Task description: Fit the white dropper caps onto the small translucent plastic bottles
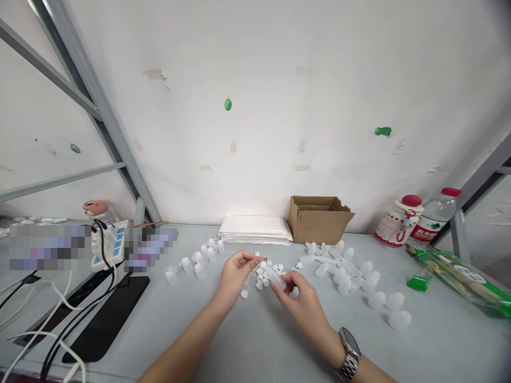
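Observation:
In my right hand (301, 298), thumb and fingers are closed around a translucent plastic tube (276, 277), tilted above the table. My left hand (235, 275) is pinched just left of the tube's upper end; what sits between its fingertips is too small to make out. Beneath and between both hands lies a heap of small white caps (261, 277), some with thin loops. One loose cap (244, 293) rests below my left fingers. Capped white pieces (199, 271) stand in loose rows to the left. More translucent tubes and cups (345, 282) lie scattered to the right.
Behind the caps are a stack of white sheets (255, 231) and an open cardboard box (319, 221). At right stand a red-lidded jar (397, 223) and a water bottle (435, 221), near a green package (467, 276). Cables, a power strip (114, 244) and a black slab (107, 319) occupy the left.

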A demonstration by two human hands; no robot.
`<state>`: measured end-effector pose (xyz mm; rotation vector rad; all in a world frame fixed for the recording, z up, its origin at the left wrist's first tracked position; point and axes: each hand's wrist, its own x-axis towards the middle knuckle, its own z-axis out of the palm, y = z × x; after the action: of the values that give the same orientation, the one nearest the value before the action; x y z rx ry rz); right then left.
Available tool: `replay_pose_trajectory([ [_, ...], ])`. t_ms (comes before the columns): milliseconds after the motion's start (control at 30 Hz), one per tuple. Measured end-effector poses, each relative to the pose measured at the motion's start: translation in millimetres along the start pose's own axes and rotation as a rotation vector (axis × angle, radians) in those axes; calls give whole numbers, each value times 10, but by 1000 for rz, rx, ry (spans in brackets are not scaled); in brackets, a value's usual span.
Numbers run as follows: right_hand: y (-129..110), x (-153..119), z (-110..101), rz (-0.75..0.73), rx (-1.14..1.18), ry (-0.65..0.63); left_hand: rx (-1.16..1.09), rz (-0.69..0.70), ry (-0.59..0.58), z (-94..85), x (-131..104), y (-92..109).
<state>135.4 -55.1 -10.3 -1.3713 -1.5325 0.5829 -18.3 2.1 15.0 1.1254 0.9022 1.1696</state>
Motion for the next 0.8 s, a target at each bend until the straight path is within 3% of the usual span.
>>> replay_pose_trajectory([
  [667,123,-19,39,-238,-202,72,103,-15,-37,62,-34,-27],
  [800,74,-9,11,-157,-95,51,104,-11,-53,58,-47,-15],
])
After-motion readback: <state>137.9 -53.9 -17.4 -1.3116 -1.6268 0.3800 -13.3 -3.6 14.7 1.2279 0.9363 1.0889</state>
